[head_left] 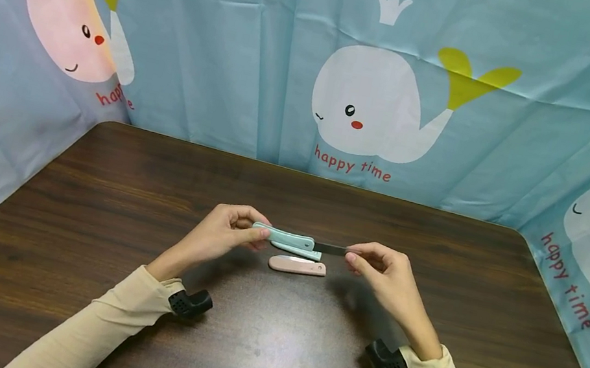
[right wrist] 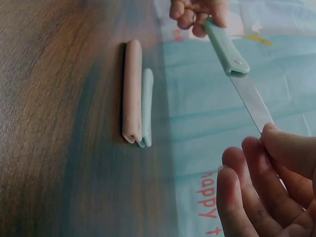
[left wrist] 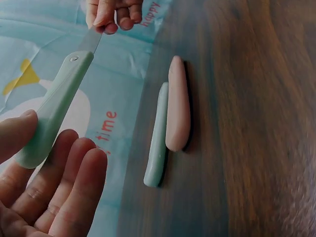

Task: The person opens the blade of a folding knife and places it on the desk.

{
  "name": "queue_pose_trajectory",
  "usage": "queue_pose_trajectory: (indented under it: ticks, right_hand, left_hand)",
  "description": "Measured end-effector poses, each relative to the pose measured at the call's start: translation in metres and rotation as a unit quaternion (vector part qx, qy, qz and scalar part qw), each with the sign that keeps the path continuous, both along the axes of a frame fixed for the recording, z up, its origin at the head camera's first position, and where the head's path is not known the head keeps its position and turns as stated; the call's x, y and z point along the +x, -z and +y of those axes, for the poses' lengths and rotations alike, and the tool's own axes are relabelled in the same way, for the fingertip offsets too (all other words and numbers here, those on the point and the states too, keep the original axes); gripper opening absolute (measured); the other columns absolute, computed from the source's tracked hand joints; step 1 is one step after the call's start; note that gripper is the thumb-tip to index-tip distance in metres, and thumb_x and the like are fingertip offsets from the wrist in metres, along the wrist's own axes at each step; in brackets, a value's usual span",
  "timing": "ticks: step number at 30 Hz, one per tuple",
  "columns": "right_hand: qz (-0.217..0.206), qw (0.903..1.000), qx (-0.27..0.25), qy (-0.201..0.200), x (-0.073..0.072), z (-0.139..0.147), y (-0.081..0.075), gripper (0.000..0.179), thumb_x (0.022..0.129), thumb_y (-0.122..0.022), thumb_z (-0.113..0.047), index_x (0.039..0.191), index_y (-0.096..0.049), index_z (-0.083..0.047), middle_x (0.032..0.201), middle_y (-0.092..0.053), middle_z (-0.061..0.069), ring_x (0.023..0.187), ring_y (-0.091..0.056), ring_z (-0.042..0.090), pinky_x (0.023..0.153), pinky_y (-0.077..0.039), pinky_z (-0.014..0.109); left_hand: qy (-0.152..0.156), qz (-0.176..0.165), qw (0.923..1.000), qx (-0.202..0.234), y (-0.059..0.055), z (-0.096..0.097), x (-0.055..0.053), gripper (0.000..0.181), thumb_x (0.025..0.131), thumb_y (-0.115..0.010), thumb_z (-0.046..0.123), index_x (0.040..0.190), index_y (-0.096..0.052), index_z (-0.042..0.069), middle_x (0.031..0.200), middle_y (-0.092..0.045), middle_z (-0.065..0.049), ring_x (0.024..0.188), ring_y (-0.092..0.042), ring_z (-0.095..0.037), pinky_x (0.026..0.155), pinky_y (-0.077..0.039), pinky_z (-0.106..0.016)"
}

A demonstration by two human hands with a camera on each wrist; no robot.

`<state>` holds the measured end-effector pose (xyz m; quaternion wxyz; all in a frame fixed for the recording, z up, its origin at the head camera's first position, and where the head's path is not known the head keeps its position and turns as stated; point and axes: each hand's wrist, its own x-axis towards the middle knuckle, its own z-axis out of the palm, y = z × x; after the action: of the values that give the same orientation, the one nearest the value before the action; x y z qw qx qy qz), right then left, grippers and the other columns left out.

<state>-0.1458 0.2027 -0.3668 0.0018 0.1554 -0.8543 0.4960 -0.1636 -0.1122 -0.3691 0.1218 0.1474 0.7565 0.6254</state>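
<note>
A folding knife with a mint-green handle [head_left: 283,237] is held level above the table, its blade [head_left: 329,249] unfolded to the right. My left hand [head_left: 230,228] pinches the end of the handle between thumb and fingers. Over at the blade's tip, my right hand [head_left: 383,269] pinches the metal. Both wrist views show the rivet where blade and handle meet. Below lie a pink folding knife [head_left: 297,266] and, beside it, a second mint-green piece [left wrist: 157,136] that looks like a folded knife; they are side by side on the table.
The dark wood-grain table [head_left: 268,337] has its far edge against a light-blue curtain [head_left: 204,63] printed with whales. Black wrist cameras sit at both cream sleeves [head_left: 113,310].
</note>
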Motion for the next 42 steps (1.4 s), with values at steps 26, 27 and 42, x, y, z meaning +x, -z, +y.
queue_pose_trajectory:
  ticks: [26,27,42]
  right_hand:
    - [-0.001,0.9984,-0.005,0.056,-0.061,-0.007,0.009,0.025,0.092,-0.070,-0.012,0.113,-0.069,0.003,0.095,-0.073,0.022,0.074,-0.070,0.017,0.068,-0.055,0.022]
    - [-0.005,0.9982,-0.006,0.059,-0.064,-0.008,0.010,0.026,0.093,-0.070,-0.012,0.113,-0.068,0.003,0.096,-0.073,0.023,0.075,-0.070,0.017,0.069,-0.056,0.024]
    - [-0.017,0.9955,-0.005,0.093,-0.097,-0.014,0.024,0.027,0.093,-0.069,-0.010,0.114,-0.068,0.007,0.099,-0.074,0.024,0.070,-0.069,0.006,0.069,-0.059,0.029]
  left_hand:
    - [-0.024,0.075,0.9786,-0.190,0.005,-0.004,-0.046,0.022,0.097,-0.064,0.016,0.116,-0.068,0.005,0.102,-0.074,-0.018,0.077,-0.068,-0.032,0.065,-0.054,-0.035]
    - [-0.026,0.074,0.9779,-0.194,0.005,-0.004,-0.048,0.022,0.097,-0.064,0.016,0.116,-0.068,0.005,0.102,-0.074,-0.018,0.076,-0.068,-0.032,0.065,-0.054,-0.034]
    - [-0.034,0.065,0.9674,-0.243,0.008,0.001,-0.084,0.021,0.097,-0.065,0.015,0.113,-0.069,0.003,0.099,-0.073,-0.018,0.077,-0.068,-0.030,0.065,-0.053,-0.028]
